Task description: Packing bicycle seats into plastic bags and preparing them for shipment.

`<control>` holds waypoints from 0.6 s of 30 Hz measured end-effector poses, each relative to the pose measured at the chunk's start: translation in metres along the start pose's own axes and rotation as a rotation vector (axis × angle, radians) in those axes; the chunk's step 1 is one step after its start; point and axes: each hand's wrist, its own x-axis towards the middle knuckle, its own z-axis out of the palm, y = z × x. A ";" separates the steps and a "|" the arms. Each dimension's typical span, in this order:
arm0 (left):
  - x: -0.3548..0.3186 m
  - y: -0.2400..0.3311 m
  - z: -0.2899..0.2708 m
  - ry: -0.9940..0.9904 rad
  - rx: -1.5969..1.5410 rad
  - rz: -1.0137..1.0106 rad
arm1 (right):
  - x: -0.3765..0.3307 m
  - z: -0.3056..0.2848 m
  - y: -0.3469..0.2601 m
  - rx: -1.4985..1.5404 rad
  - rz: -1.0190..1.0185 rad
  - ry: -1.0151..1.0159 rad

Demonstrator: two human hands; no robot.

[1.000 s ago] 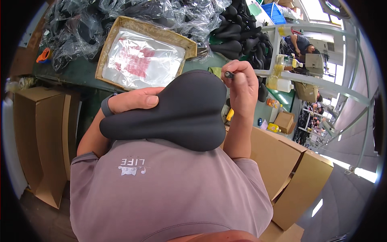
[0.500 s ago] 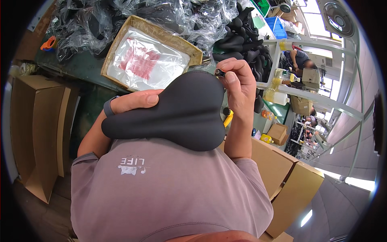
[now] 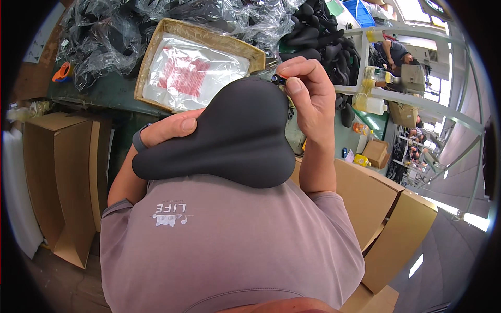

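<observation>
A black bicycle saddle lies across my front, its narrow nose to the left and its wide rear to the right. My left hand grips it near the nose, thumb on top and fingers hidden underneath. Between the thumb and fingers of my right hand is a small black cylinder with a round end, held at the saddle's far rear edge. Most of that small piece is hidden by the fingers, so its kind is unclear.
Beyond the saddle, a shallow cardboard tray holds clear plastic with red print. Plastic-wrapped saddles and bare black saddles are piled behind. Cardboard boxes stand left and right. A metal frame rises at right; people work beyond.
My right hand and the small black cylinder have shifted slightly away along the saddle's rear edge. The saddle's rear has tilted a little farther up. The surroundings have shifted slightly with the view.
</observation>
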 end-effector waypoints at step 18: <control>0.001 0.003 -0.007 -0.014 0.005 -0.042 | 0.010 -0.007 -0.007 -0.074 -0.149 -0.019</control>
